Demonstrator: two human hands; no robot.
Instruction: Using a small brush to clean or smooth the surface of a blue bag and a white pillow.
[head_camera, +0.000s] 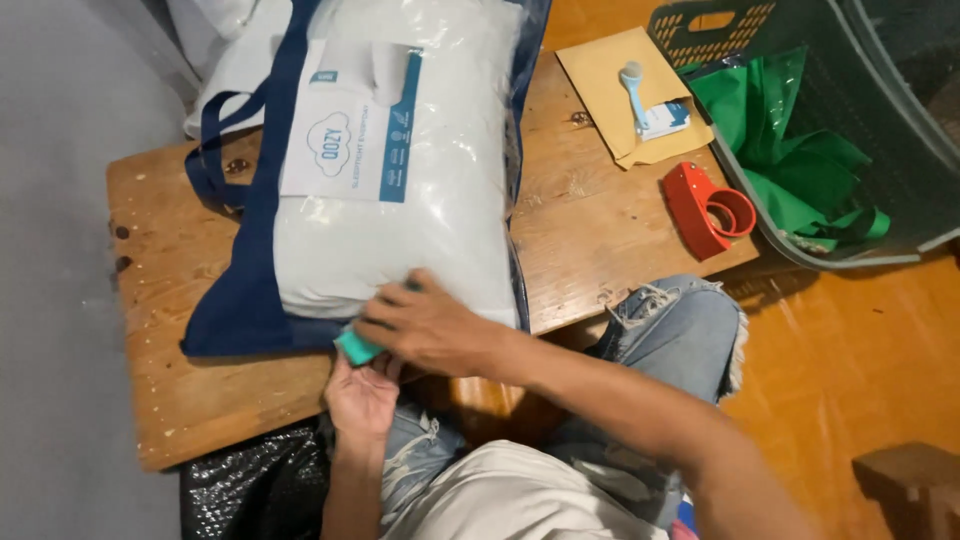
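You are pressing your right hand (425, 325) on the near edge of the pillow bag (400, 180) lying on the tabletop (590, 220), while your left hand (362, 395) fingers are closing around a teal tool (356, 347), so be keeping the bag flat and steady.

Red tape dispenser (708, 208) on wooden table (590, 225); brown envelope (628, 92) under blue brush (635, 90); green basket (800, 60) holding green cloth (790, 150).
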